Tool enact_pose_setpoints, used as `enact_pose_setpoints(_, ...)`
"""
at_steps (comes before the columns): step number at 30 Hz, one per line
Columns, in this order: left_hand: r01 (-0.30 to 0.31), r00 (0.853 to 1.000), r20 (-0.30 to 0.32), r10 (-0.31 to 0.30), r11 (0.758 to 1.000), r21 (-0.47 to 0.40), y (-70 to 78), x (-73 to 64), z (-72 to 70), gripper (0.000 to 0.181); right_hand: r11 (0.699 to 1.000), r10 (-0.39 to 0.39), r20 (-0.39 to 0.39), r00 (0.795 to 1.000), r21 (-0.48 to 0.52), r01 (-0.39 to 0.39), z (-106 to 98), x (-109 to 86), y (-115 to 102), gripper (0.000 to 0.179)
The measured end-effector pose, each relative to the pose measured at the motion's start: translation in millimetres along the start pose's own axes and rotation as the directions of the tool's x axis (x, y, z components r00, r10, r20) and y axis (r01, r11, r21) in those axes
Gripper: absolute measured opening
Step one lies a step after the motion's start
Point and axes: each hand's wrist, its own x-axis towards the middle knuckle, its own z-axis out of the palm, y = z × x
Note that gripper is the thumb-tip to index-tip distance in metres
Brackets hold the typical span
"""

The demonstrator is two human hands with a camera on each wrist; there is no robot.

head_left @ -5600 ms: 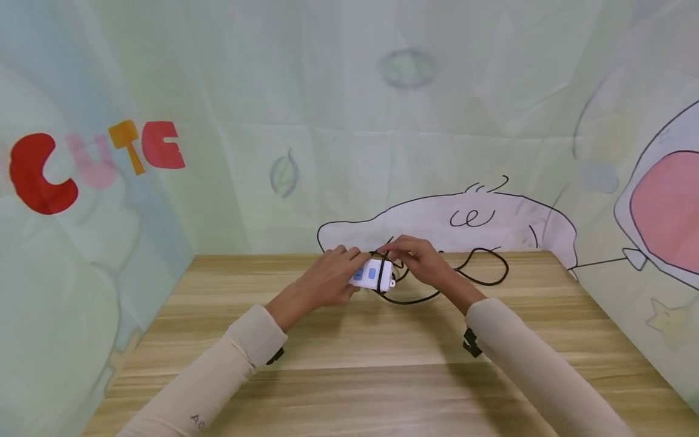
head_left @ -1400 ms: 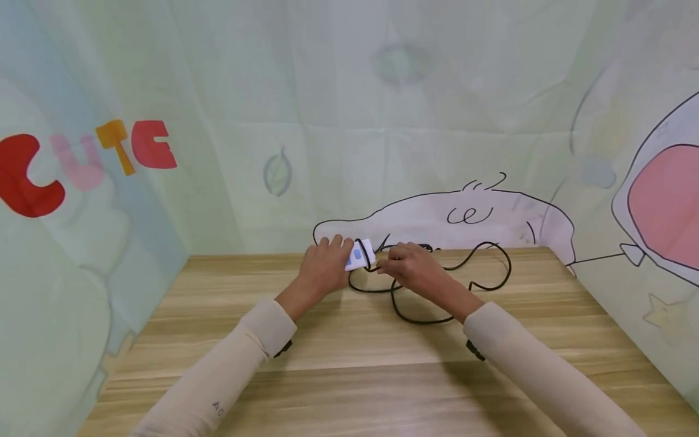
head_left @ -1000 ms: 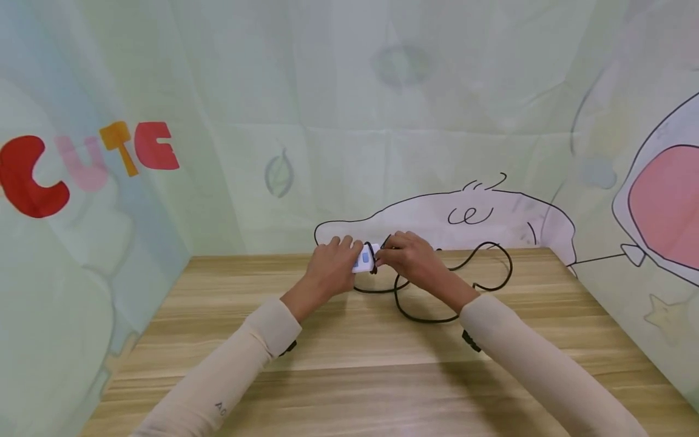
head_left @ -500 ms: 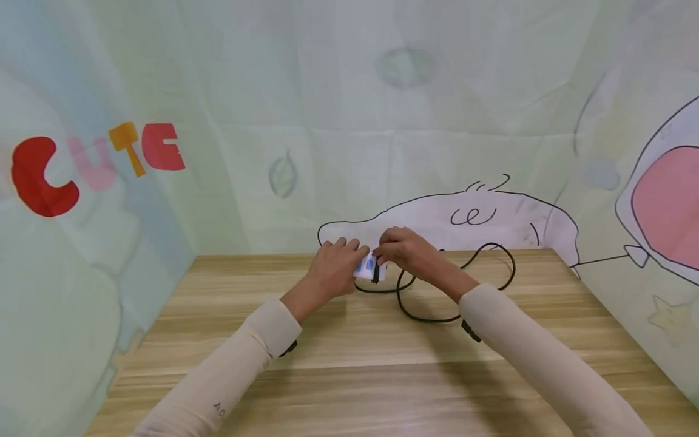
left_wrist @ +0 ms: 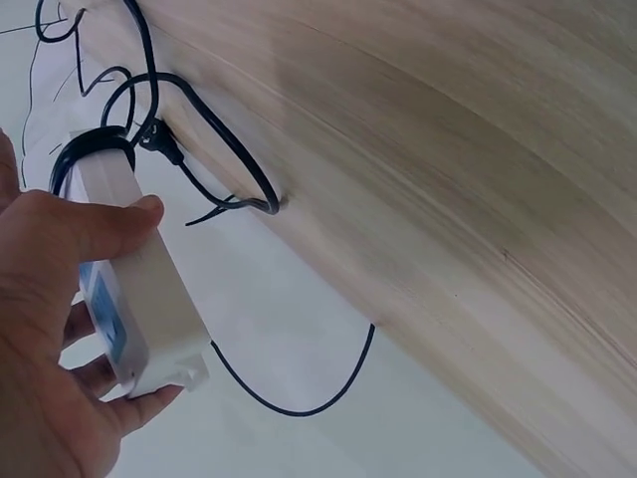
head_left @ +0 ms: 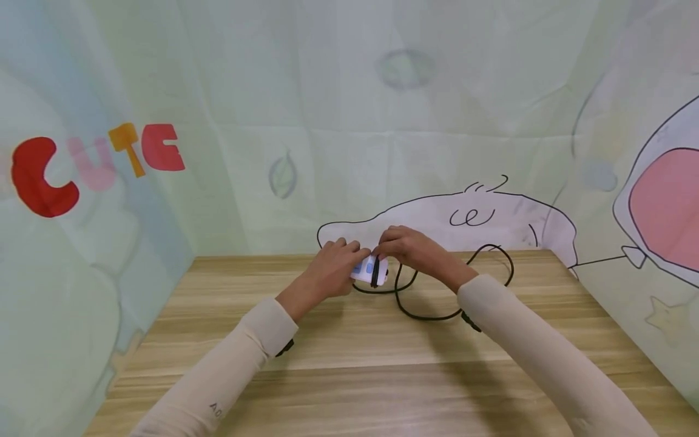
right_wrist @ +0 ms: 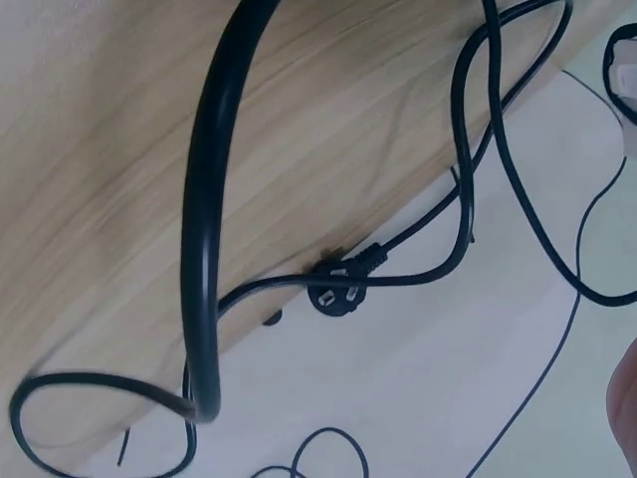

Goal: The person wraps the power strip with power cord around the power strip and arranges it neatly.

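Note:
A white power strip point(head_left: 364, 273) with blue sockets is gripped by my left hand point(head_left: 332, 267) over the back of the table. In the left wrist view my thumb lies along the narrow side of the strip point(left_wrist: 154, 289), with fingers bent beneath it. Turns of black power cord point(left_wrist: 98, 144) are wound side by side round its far end. My right hand point(head_left: 408, 247), fingers curled, pinches the cord at the strip's upper edge. Only a bit of that hand shows in the right wrist view, where a cord length point(right_wrist: 207, 199) passes close to the camera.
Loose cord point(head_left: 428, 318) lies in wide loops on the wooden table point(head_left: 371, 388), reaching towards the back right. The black plug point(right_wrist: 338, 287) rests near the table's back edge. A printed curtain point(head_left: 246, 182) hangs right behind and along both sides.
Cord turns round the strip have bunched into a thicker band. The right hand moved from the strip's right end to its upper edge. Loose cord loops spread nearer the front than at first.

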Motion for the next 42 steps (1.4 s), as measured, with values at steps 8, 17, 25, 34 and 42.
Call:
enact_pose_setpoints(8,-0.019,1.0,0.02,0.02,0.999,-0.042,-2.3,-0.7,0.6,0.059,0.987,-0.039,0.099,0.994,-0.154,0.054,1,2.9,6,0.036)
enact_pose_setpoints(17,-0.027,1.0,0.01,0.028,0.997,-0.069,-1.2,-2.3,-0.5,0.06,0.984,-0.039,0.134,0.99,-0.17,0.062,2,1.1,17,0.048)
enact_pose_setpoints(25,-0.059,0.998,-0.039,0.057,0.996,-0.073,-1.4,-5.9,0.6,0.059,0.97,0.025,0.212,0.977,-0.241,0.028,-1,0.7,25,0.042)
enact_pose_setpoints(34,-0.11,0.991,-0.085,0.101,0.988,-0.108,4.2,-8.1,-2.9,0.06,0.971,0.206,0.15,0.967,-0.153,-0.184,1,-7.3,37,0.031)
enact_pose_setpoints(42,-0.09,0.994,-0.076,0.082,0.989,-0.114,3.9,-9.4,-1.9,0.058,0.911,0.357,0.133,0.925,0.168,-0.376,32,-7.4,53,0.036)
